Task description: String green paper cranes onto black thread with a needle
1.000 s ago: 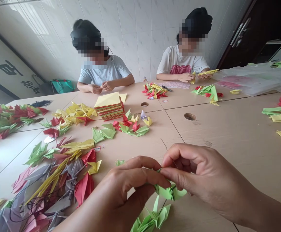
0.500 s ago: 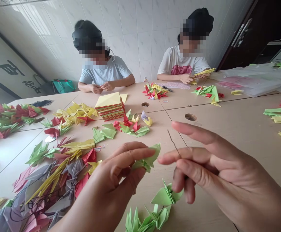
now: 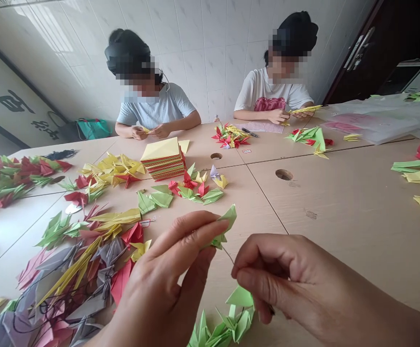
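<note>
In the head view, the two hands were apart, with only a thin wire (image 3: 227,254) bridging them. The left hand (image 3: 179,262) pinched a green fold (image 3: 228,222) above the table (image 3: 343,193), fingers over the paper and thumb at its lower edge, probably to brace it without crushing its points. That edge faced the right hand (image 3: 282,284), which seemed to leave it within easy reach. The right thumb and forefinger were closed around the wire, whose far end met the fold; whether it passed through could not be told. Such a tip grip presumably gave fine aim. The wire may have been a needle, but it was too thin to be sure.

Below the hands lay a green cluster (image 3: 240,325), partly covered by the right hand, perhaps set near to save reaching. A mixed heap (image 3: 108,260) lay beside the left arm (image 3: 123,323), apparently out of the fingers' way. Farther off, a paper stack (image 3: 162,166) stood fairly neat, likely so that sheets lifted off easily. Across the table, one co-worker (image 3: 155,108) held a yellow piece (image 3: 145,130) between both hands; another (image 3: 255,91) held yellow strips (image 3: 305,110) near a bright pile (image 3: 231,136).
</note>
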